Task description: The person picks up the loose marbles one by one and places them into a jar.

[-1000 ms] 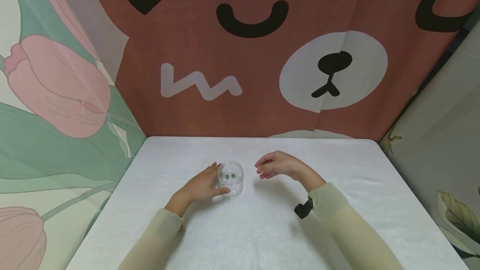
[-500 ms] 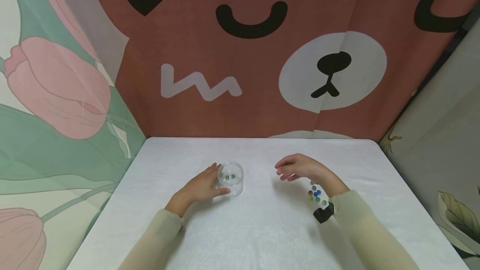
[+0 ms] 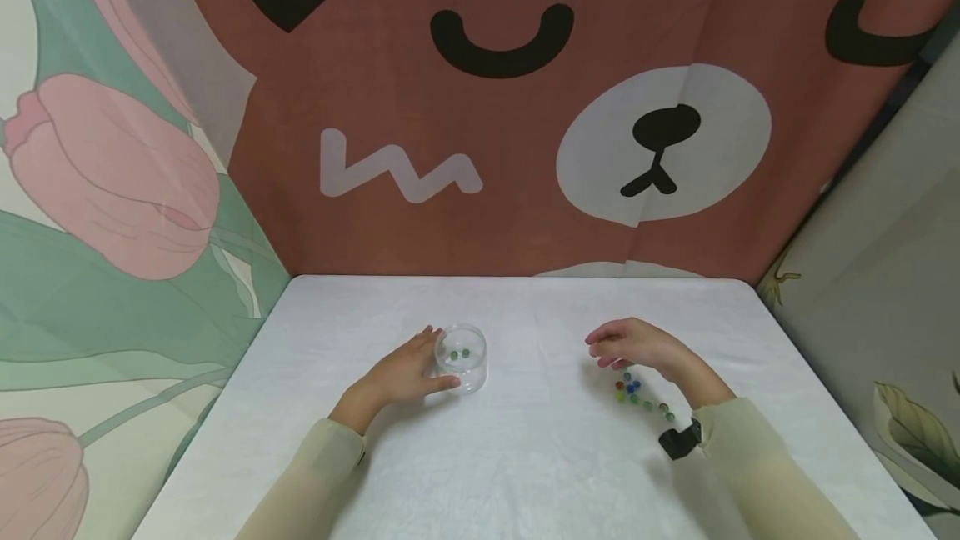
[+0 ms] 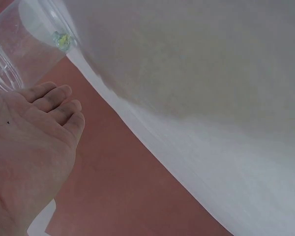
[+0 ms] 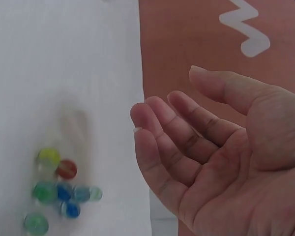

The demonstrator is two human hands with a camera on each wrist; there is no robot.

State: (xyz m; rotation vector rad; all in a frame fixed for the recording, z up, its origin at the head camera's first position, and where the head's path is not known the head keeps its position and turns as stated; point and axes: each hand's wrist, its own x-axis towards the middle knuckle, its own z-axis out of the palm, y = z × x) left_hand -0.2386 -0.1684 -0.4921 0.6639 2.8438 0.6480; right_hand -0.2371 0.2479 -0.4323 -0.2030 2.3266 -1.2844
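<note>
Standing upright on the white, cloth-covered table (image 3: 510,457) is a clear, round, transparent container (image 3: 471,378), which is placed a little left of the middle. The left hand (image 3: 399,371) holds it from its left side: the thumb lies at the near part of the wall, and the forefinger is behind, so the hand is partly open around it. In the left wrist view, the other fingers of this hand are slightly bent. Inside the container there are two small green glass marbles (image 3: 454,355), close to each other.

The right hand (image 3: 647,347) is well apart from the container, on the right part of the table, and it is raised above the cloth. Its fingers are loosely bent, the thumb is apart from them, and the palm, as the right wrist view shows, holds nothing.

Just below this hand, in the head view, lies a group of small, round, coloured glass marbles (image 3: 633,387). Among them are a yellow marble (image 5: 49,156), a red-brown marble (image 5: 67,169), a blue marble (image 5: 71,209) and a green marble (image 5: 36,224). Several other marbles lie in a loose line towards the black device (image 3: 680,442) at the right wrist. Both sleeves (image 3: 765,448) are pale green.
</note>
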